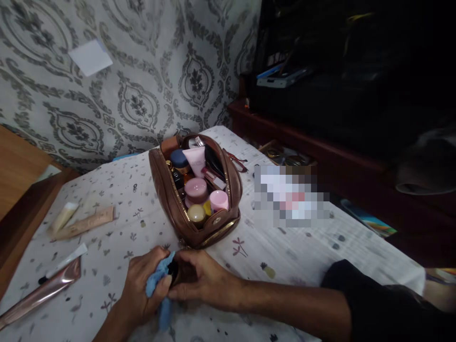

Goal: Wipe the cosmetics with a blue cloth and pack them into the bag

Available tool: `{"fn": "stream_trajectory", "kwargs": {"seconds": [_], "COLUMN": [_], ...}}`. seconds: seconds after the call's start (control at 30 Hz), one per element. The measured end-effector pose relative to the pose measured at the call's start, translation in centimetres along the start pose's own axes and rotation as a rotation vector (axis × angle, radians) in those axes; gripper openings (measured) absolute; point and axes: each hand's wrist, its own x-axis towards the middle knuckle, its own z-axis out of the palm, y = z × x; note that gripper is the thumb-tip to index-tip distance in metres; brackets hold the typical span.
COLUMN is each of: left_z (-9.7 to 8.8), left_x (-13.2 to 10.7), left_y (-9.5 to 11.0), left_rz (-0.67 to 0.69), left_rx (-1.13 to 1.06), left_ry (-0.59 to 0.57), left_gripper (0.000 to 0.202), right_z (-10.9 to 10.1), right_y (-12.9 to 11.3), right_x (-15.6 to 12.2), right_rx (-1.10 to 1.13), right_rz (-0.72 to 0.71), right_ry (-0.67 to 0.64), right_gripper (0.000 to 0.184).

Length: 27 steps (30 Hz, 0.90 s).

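Observation:
Bunched light-blue cloth (156,279) is pinched in my left hand (142,285), with a loose end hanging below the fingers. My right hand (210,280) comes in from the right, its fingers and thumb curled around a small dark item (173,270) that the cloth touches. The fingers hide most of that item, so its kind does not show. Just beyond both hands stands a brown toiletry bag (162,194), unzipped at the top. Inside it are a pink tube (195,160), pink-lidded jars (195,189), a jar with a pale yellow lid (197,214) and other cosmetics.
On the left of the patterned white sheet (117,266) lie a beige tube (89,222), a cream tube (66,214), a slim white tube (67,261) and a shiny rose-gold tube (46,289). Glasses (237,161) rest behind the bag. A blurred-out patch (290,194) covers something at right.

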Motion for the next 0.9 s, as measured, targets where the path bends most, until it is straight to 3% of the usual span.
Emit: {"fn": "stream_trajectory", "kwargs": {"seconds": [0.3,0.43,0.6,0.73,0.83,0.9], "left_z": [0.2,0.7,1.0,1.0,1.1,1.1], "left_x": [-0.1,-1.1,-1.1,-0.2,0.3,0.2], "left_y": [0.6,-0.1,-0.5,1.0,2.7,3.4], "left_rz": [-0.282,-0.489,-0.591,-0.764,-0.927,-0.983], "left_rx": [-0.276,-0.352,-0.39,-0.425,-0.502,-0.544], "left_ry": [-0.123,-0.057,-0.028,0.095,0.181,0.165], "left_gripper": [0.038,0.039,0.034,0.045,0.053,0.057], "right_z": [-0.2,-0.1,-0.1,-0.2,-0.5,-0.7], "right_y": [0.4,0.4,0.7,0.7,0.7,0.7], "right_x": [-0.2,-0.3,-0.3,-0.3,-0.6,-0.9], "right_rx": [-0.048,-0.102,-0.182,-0.211,-0.409,-0.587], "right_rz": [0.069,0.02,-0.108,-0.247,-0.382,-0.472], "right_ry": [0.019,0.02,0.047,0.043,0.081,0.096], "right_gripper": [0.056,0.047,0.045,0.046,0.042,0.043]}}
